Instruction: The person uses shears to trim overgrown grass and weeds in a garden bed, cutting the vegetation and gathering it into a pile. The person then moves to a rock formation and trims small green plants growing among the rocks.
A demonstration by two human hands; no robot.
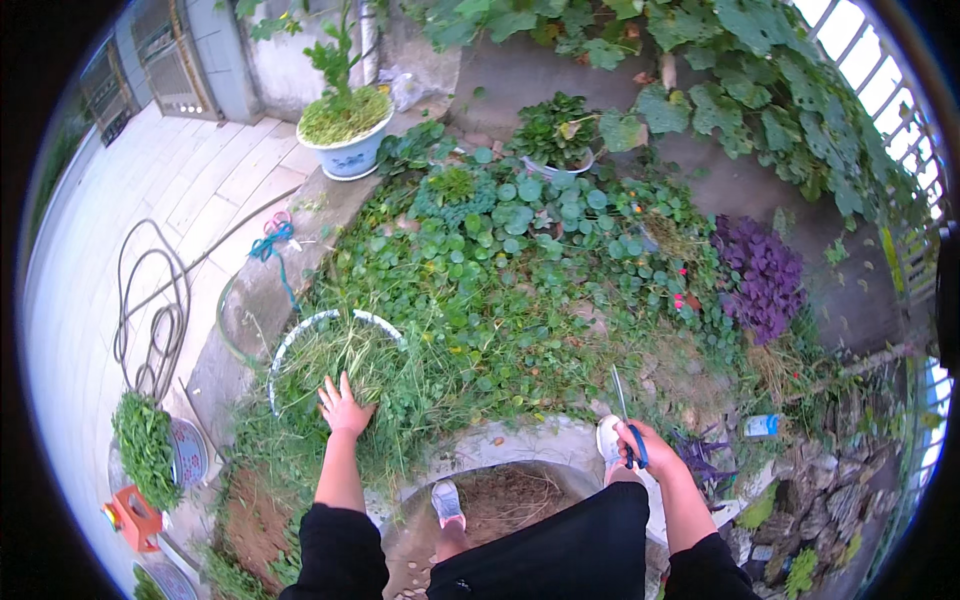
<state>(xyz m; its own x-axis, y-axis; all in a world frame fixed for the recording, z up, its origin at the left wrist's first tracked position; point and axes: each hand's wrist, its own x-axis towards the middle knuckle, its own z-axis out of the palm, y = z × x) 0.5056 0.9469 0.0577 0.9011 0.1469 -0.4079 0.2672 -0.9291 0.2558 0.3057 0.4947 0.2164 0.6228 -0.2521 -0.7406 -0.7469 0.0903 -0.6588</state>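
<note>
My left hand (pixel 346 407) has its fingers spread over a heap of cut grass (pixel 349 352); no tool is in it. A white pot rim (pixel 289 339) curves around the far side of that heap, and the rest of the pot is hidden under the grass. In my right hand (pixel 654 450) are blue-handled scissors (pixel 628 444), with the blades pointing away from me. The scissors are above my right shoe (pixel 609 439), near the pale curved edge of the bed (pixel 517 446). Low green weeds (pixel 480 315) fill the ground between the hands and beyond.
A hose (pixel 154 330) lies coiled on the paving at left. Teal cord (pixel 274 240) rests on the bed's stone border. Potted plants stand at left, one in a blue-and-white pot (pixel 349 154). An orange stool (pixel 135 517) is at lower left. Rough rocks (pixel 821 510) pile up at right.
</note>
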